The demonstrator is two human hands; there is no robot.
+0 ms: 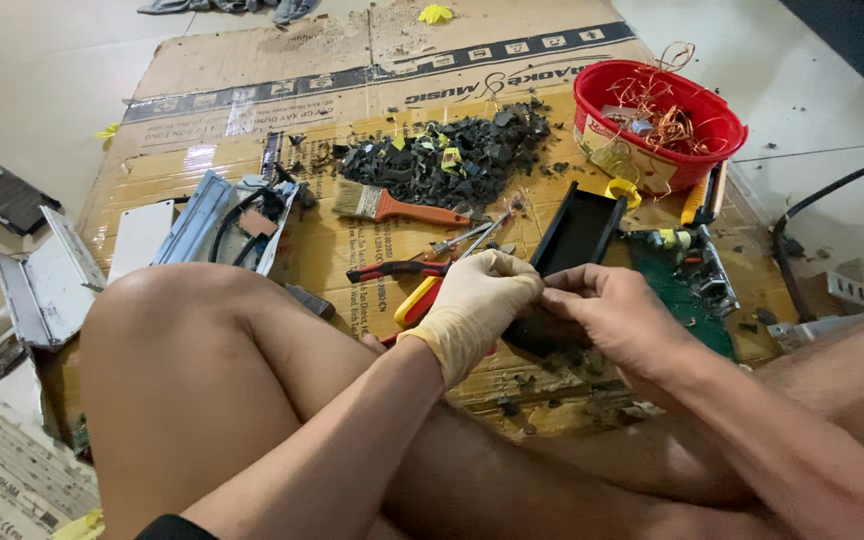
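Both hands pinch 1 small dark part [542, 325] at frame centre: gloved left hand [477, 300] closed on it, bare right hand [612, 315] gripping too. Likely light, stiff; hold by edges. Black tray [577, 235] at 12 o'clock, pliers [397, 270] at 9.

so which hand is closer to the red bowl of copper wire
Right. The bare right hand is below the red bowl, just left of it; the gloved left hand sits farther left.

Flattened cardboard packaging and printed labels lying across a floor work area.

A large brown flattened carton [352, 70] is lying across the upper centre, carrying a dark printed band with small white squares. A red tub [652, 125] at upper right is showing a pale label on its side. A white printed label sheet [2, 480] is sitting at lower left.
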